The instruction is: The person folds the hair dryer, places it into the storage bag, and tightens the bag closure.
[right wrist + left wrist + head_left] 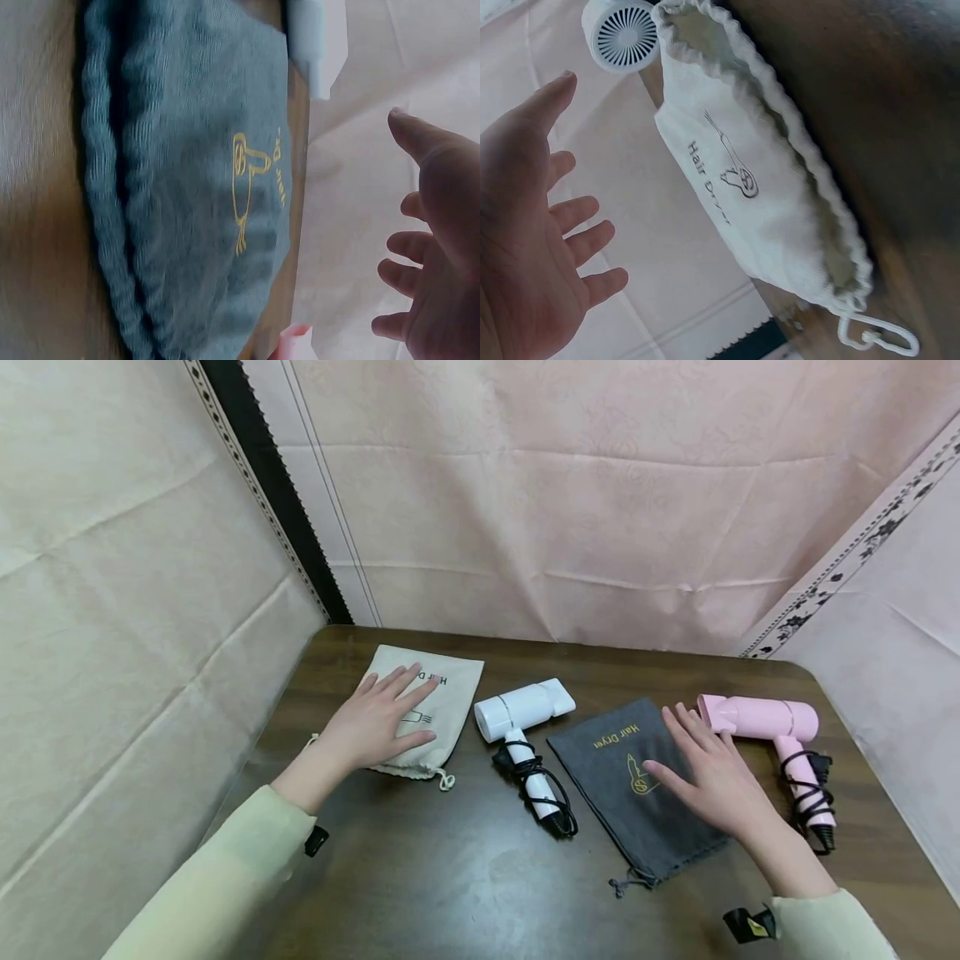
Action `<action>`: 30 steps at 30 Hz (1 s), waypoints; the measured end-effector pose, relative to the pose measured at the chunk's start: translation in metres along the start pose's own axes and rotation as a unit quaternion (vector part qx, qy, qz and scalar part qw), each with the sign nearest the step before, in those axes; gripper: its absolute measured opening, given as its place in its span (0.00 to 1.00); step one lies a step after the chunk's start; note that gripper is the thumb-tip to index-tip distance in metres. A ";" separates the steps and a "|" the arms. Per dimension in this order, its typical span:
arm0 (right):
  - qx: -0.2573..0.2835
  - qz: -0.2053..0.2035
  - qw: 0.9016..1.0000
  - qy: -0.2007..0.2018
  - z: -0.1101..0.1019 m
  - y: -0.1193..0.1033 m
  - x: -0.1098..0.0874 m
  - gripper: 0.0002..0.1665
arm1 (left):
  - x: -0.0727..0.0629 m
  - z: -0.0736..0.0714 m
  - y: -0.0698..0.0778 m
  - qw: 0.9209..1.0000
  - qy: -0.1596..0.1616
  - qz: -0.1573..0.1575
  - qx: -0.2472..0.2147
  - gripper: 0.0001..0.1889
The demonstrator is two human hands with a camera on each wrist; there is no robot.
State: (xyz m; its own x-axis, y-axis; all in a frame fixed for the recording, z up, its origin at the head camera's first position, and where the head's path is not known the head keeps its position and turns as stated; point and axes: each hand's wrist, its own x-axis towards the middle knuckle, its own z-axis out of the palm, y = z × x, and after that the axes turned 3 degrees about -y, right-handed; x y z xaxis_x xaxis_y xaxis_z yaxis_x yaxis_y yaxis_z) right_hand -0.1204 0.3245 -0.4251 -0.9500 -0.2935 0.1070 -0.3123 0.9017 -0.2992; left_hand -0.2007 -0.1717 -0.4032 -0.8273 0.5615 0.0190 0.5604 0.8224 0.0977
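My left hand (378,718), fingers straight and spread, hovers over a cream drawstring bag (457,693) printed "Hair Dryer". In the left wrist view the palm (517,225) holds nothing and the bag (735,150) lies with its gathered mouth towards me. My right hand (716,777) is spread over a dark grey drawstring bag (622,793) with gold print. The right wrist view has that bag (202,165) lying flat, apart from the hand (442,217). Between the bags lies a white hair dryer (517,710); a pink hair dryer (761,717) lies beyond the right hand.
Black cords are wound round both dryer handles. All of it lies on a dark brown wooden table (450,877) with rounded back corners. Pale cloth (562,510) hangs behind the table and along both sides.
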 end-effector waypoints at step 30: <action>0.044 -0.120 0.990 -0.055 0.048 -0.096 0.025 0.53 | 0.004 -0.003 0.014 0.998 -0.025 0.045 0.022 0.43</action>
State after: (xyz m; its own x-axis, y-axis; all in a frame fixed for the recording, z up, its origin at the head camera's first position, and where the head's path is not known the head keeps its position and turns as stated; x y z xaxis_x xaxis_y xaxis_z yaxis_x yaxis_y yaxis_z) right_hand -0.1147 0.2151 -0.4393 -0.8421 -0.5329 0.0831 -0.5240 0.7717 -0.3604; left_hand -0.1961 -0.1588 -0.3993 -0.7712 0.6361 -0.0251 0.6344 0.7712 0.0533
